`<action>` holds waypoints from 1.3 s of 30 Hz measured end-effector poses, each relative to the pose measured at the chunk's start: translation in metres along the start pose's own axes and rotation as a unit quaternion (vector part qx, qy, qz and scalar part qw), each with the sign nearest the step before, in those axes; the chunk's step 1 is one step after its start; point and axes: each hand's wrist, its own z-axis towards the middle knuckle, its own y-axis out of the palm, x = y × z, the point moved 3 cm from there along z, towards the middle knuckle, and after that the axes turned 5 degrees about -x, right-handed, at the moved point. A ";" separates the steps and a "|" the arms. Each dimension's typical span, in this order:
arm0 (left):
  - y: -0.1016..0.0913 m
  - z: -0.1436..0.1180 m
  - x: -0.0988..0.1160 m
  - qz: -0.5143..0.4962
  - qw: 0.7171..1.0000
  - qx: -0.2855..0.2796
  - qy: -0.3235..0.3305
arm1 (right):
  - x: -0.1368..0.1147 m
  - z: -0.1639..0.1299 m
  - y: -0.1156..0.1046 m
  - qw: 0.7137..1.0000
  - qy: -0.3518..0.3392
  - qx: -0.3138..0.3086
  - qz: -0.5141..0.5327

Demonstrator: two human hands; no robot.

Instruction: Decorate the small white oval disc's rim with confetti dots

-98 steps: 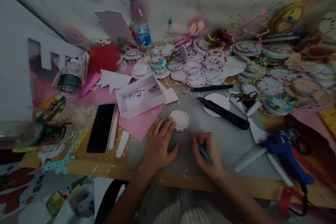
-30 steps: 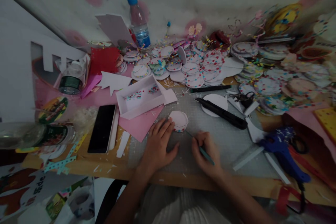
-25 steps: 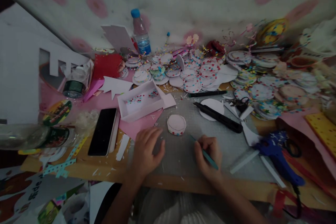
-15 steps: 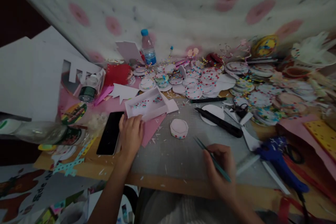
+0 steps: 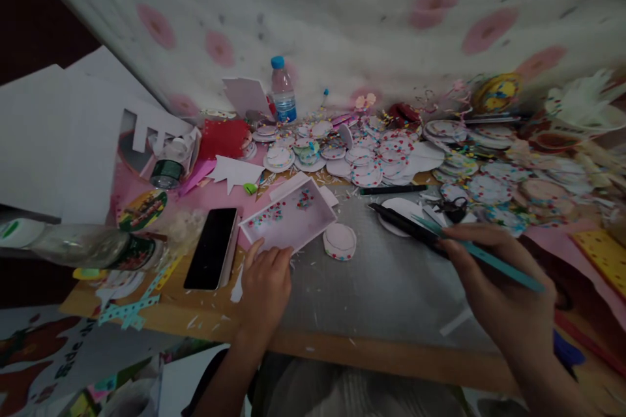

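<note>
Sprawling across the frame from left to right, the wooden table (image 5: 342, 352) carries a grey cutting mat (image 5: 391, 287) at its centre and heaps of confetti-dotted paper discs (image 5: 386, 156) along the upper middle and right. At the upper left lean big white foam boards (image 5: 53, 143); a water bottle (image 5: 283, 90) stands upright at the back, and a dark phone (image 5: 211, 257) lies flat at centre left.

Just right of the phone sits the shallow white box (image 5: 292, 218), an open tray whose floor holds only two small scatters of coloured confetti. It looks like thin foam board or card: very light, fairly stiff, easily dented at the walls, so a hold along the near rim or under a corner seems safest, kept level lest the confetti slide. The left hand (image 5: 265, 287) touches its near edge, fingers loosely curled with the tips at the rim; whether they pinch the wall I cannot tell. A single round disc (image 5: 339, 241) lies just beside the box's right corner on the mat.

The right hand (image 5: 503, 300), lower right, is closed around slim teal tweezers (image 5: 484, 258), their tips pointing up-left over a black craft knife (image 5: 405, 227).
</note>
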 end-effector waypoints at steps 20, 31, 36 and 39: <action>-0.005 0.018 0.005 0.000 0.989 -0.134 -0.065 | -0.011 0.059 0.064 0.963 0.022 -0.158 0.217; -0.007 0.019 0.009 0.015 0.985 -0.152 -0.077 | -0.025 0.063 0.110 0.949 -0.053 -0.259 0.173; -0.007 0.018 0.008 0.008 0.986 -0.148 -0.078 | -0.025 0.068 0.122 0.944 -0.092 -0.276 0.158; -0.006 0.018 0.008 0.012 0.987 -0.144 -0.076 | -0.025 0.071 0.125 0.941 -0.103 -0.283 0.157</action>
